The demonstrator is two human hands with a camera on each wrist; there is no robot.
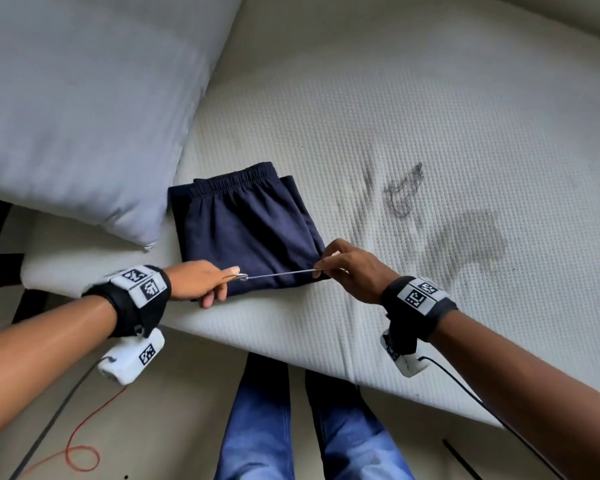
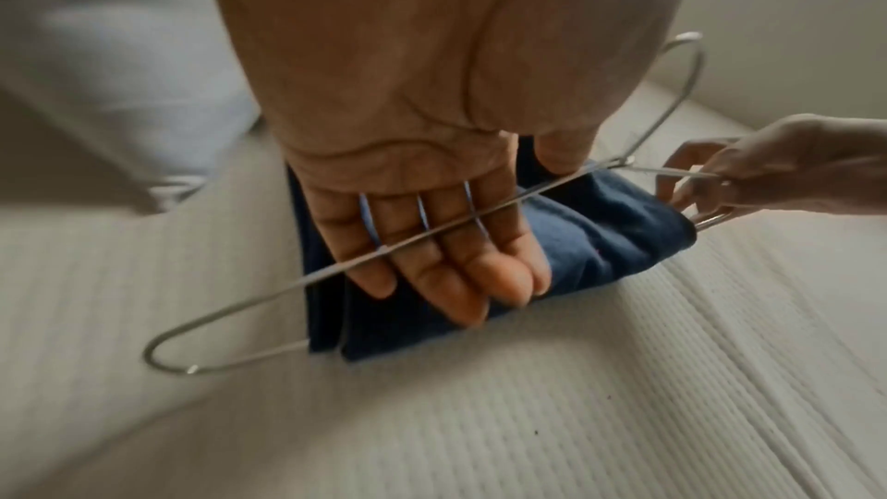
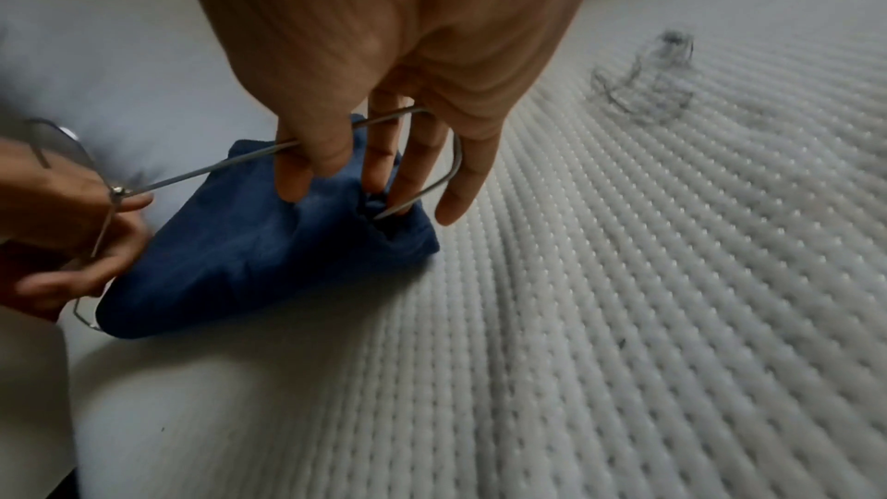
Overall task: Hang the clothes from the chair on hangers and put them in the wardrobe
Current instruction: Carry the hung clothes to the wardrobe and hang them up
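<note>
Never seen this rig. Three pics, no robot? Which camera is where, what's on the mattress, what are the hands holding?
No machine here: a person works bare-handed and wears three cameras. The wide picture looks down from the head. The other two come from white boxes strapped under the wrists, the left box and the right box, each looking along its hand. On the white mattress lie a grey pillow and a folded navy garment with an elastic waistband. Both hands hold one wire hanger: the left hand near the hook's neck, the right hand at a shoulder bend. The hanger's lower bar runs through the garment's near fold.
</note>
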